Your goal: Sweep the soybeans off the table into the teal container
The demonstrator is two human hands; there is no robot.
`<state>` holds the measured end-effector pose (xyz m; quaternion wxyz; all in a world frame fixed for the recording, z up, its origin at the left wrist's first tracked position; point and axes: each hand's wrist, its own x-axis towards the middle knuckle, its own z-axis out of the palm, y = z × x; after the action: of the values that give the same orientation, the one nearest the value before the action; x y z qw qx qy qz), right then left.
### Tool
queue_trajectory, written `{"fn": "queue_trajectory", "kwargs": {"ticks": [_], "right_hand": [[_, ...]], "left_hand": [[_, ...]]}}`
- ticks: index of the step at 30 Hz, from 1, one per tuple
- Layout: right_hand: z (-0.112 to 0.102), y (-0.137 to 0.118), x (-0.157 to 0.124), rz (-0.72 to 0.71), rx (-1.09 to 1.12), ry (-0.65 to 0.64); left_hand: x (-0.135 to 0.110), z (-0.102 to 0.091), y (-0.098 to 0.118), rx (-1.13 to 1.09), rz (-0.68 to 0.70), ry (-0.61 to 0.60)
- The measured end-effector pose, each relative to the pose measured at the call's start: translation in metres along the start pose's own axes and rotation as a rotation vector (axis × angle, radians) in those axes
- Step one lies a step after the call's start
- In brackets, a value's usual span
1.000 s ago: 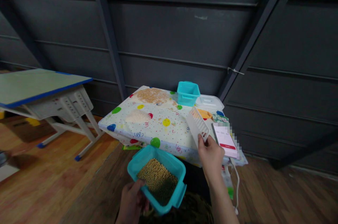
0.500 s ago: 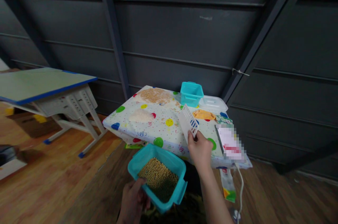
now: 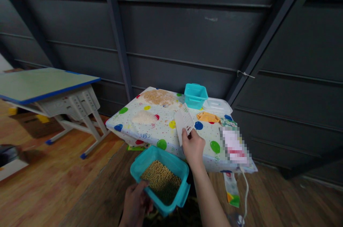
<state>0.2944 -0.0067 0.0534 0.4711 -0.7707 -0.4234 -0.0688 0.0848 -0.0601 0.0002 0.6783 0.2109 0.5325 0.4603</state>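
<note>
My left hand (image 3: 136, 198) grips the near left rim of a turquoise plastic container (image 3: 183, 187), thumb over the edge. Round yellowish beans (image 3: 160, 175) cover its bottom, partly in shadow. My right hand (image 3: 193, 145) is closed on a white slotted plastic scraper (image 3: 183, 121), held up over the front of the table. Behind it on the balloon-print tablecloth (image 3: 166, 132) lies a spread of beans mixed with white grains (image 3: 158, 97). Closer to the front left is a low heap of white grains (image 3: 144, 117).
A second turquoise container (image 3: 195, 95) stands at the table's back, beside a clear lid (image 3: 217, 106). An orange cloth (image 3: 208, 116) and a blurred-out flat item (image 3: 235, 146) lie on the right. A white cable (image 3: 245, 187) hangs down. Another desk (image 3: 48, 84) stands left; a dark wall rises behind.
My right hand has moved left with the scraper, which now shows its face at a different tilt. The left hand and the bean container stay nearly where they were.
</note>
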Motion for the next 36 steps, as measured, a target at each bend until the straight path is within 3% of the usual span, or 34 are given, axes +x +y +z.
{"fn": "queue_trajectory", "kwargs": {"ticks": [4,9,18,22,26,31,36], "right_hand": [[-0.005,0.0,0.004,0.009,0.05,0.028],[-0.036,0.013,0.0,0.038,0.048,0.069],[-0.1,0.017,-0.056,-0.117,-0.028,0.122],[-0.118,0.013,-0.067,-0.104,-0.005,0.087],[-0.112,0.016,-0.061,-0.021,0.063,0.026],[-0.081,0.016,-0.041,0.098,0.174,-0.034],[-0.057,0.022,-0.009,0.114,0.296,-0.08]], "left_hand": [[0.001,-0.001,-0.001,0.002,-0.011,0.012],[-0.001,0.0,-0.002,-0.011,-0.014,-0.003],[-0.002,0.0,-0.002,0.016,-0.019,-0.004],[0.002,-0.002,-0.004,0.031,-0.015,-0.011],[0.003,-0.003,-0.005,0.042,0.003,-0.038],[0.002,-0.003,-0.005,0.019,0.018,-0.035],[0.01,-0.009,-0.015,0.01,0.036,-0.024]]}}
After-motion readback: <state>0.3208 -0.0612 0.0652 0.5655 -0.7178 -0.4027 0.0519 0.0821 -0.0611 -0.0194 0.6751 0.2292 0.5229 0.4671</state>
